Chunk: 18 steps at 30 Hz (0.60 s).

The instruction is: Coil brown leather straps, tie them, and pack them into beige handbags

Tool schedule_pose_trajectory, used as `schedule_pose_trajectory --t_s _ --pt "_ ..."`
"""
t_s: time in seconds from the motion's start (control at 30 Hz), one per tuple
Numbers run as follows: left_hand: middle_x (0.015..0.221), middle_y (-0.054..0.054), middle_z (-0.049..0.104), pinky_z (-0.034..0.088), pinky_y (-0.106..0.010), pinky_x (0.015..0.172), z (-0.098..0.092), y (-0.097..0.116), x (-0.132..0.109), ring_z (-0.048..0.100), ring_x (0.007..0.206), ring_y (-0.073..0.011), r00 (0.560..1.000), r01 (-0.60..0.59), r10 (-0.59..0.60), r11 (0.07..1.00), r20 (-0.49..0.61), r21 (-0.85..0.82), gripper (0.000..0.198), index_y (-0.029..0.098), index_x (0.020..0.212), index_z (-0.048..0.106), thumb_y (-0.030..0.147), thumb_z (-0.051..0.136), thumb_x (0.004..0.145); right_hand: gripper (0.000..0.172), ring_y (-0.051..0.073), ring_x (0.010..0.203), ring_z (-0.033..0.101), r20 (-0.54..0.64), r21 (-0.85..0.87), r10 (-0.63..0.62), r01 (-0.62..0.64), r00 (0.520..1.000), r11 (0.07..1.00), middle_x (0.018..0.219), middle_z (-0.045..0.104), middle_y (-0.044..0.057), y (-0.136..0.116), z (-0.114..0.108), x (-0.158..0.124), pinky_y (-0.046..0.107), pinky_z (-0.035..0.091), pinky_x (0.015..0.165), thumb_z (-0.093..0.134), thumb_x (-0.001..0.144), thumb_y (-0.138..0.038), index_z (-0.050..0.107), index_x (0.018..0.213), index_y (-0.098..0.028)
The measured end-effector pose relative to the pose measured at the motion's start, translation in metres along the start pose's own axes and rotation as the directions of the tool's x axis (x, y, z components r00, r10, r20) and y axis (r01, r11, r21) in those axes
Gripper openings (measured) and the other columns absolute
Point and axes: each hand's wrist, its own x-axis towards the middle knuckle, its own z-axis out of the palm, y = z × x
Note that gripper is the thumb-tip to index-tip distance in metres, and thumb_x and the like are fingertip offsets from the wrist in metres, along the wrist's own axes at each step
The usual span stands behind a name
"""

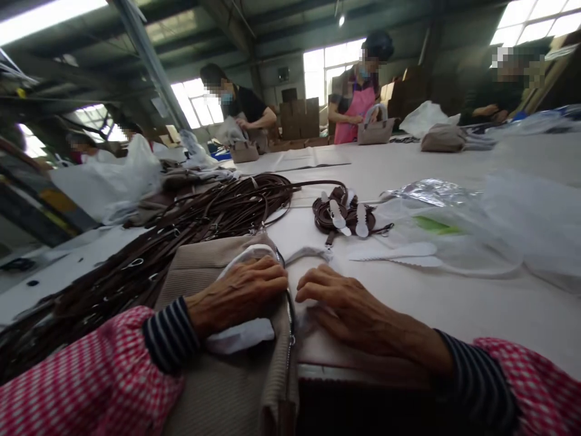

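Observation:
A taupe ribbed bag with an open zipper lies at the table's front edge, its lower part toward me. Across its top rests my left hand, fingers bent over a white wrapped handle; what the fingertips grip is hidden. White padding shows below that hand. Just right of the zipper, my right hand hovers low over the table edge, fingers apart and slightly curled, with a blurred clear film under them.
Brown straps are piled at the left; a coiled strap bundle with white tags lies ahead. Clear plastic bags cover the right side of the white table. Several people work across it with taupe bags.

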Motion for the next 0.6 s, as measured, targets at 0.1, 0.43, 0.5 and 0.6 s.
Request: schedule_pose_trajectory --t_s 0.1,0.43,0.5,0.6 --pt "0.110 -0.005 0.068 0.047 -0.037 0.097 0.000 0.003 0.003 0.056 0.105 -0.0232 0.994 -0.033 0.036 0.999 0.102 -0.030 0.016 0.023 0.103 0.066 0.017 0.052 0.104 0.018 0.022 0.101 0.054 0.082 -0.191 -0.024 0.040 0.996 0.981 0.110 0.066 0.009 0.006 0.006 0.007 0.037 0.043 0.095 0.056 0.090 -0.009 0.065 0.102 -0.017" --pt "0.094 -0.003 0.060 0.044 -0.037 0.086 0.006 -0.009 0.016 0.051 0.094 -0.0232 0.988 -0.115 0.116 0.993 0.099 -0.007 0.016 0.021 0.081 0.056 0.008 0.059 0.091 0.012 0.017 0.061 0.054 0.134 -0.496 0.096 -0.017 0.986 0.868 0.077 0.069 0.005 -0.003 0.011 0.003 0.031 0.027 0.060 0.053 0.094 -0.018 0.062 0.102 -0.017" --pt "0.091 -0.003 0.059 0.043 -0.037 0.082 -0.001 -0.007 0.015 0.051 0.090 -0.0224 0.992 -0.115 0.116 0.993 0.051 -0.012 0.018 0.020 0.080 0.053 0.009 0.055 0.094 0.016 0.016 0.053 0.051 0.114 -0.522 0.087 -0.015 0.990 0.853 0.070 0.067 0.003 -0.008 0.009 -0.006 0.031 0.021 0.055 0.050 0.097 -0.017 0.060 0.110 -0.017" --pt "0.094 -0.004 0.059 0.042 -0.037 0.083 -0.009 0.004 0.018 0.050 0.090 -0.0220 0.992 -0.122 0.122 0.993 0.030 -0.009 0.019 0.020 0.085 0.053 0.012 0.049 0.101 0.017 0.017 0.050 0.052 0.066 -0.564 0.088 -0.035 0.994 0.825 0.069 0.067 0.004 -0.015 0.007 -0.024 0.031 0.018 0.053 0.049 0.097 -0.014 0.059 0.110 -0.018"
